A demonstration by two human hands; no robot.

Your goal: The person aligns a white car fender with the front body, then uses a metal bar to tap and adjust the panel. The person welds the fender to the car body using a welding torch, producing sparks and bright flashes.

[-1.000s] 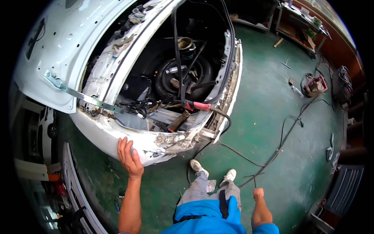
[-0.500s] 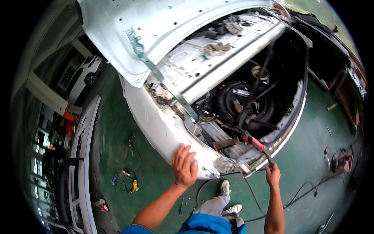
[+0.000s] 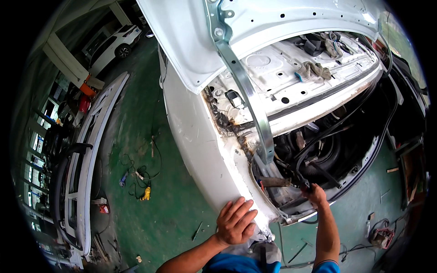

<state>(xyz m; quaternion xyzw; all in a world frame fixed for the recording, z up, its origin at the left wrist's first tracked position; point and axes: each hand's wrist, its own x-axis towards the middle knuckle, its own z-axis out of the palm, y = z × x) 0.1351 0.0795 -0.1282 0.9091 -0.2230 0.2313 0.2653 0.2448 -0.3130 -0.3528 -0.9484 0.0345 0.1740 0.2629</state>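
Note:
My left hand (image 3: pixel 236 222) lies flat on the white rear fender (image 3: pixel 218 175), palm down, fingers slightly apart. Inside the opened trunk's near edge, my right hand (image 3: pixel 315 196) is wrapped around a dark, slim tool (image 3: pixel 301 180). Its kind is unclear, and my fingers cover most of it. A black cable or hose (image 3: pixel 334 125) runs across the trunk down toward that tool. Next to it lies a brown, worn bar (image 3: pixel 275 182). A metal lid hinge arm (image 3: pixel 248 93) stands between the raised white lid (image 3: pixel 291 22) and the trunk corner.
Work gloves (image 3: pixel 314 72) lie on the white panel behind the trunk. On the green floor are a yellow plug (image 3: pixel 145 194) with wires and a red machine (image 3: pixel 383 237) with cables. A long pale bumper-like panel (image 3: pixel 93 129) stands at the left; a white car (image 3: pixel 114 48) is farther off.
My right hand has gone from outside the rear edge into the trunk, farther up the tool; its pink-red part is now hidden. My left hand stays on the fender. The view has shifted.

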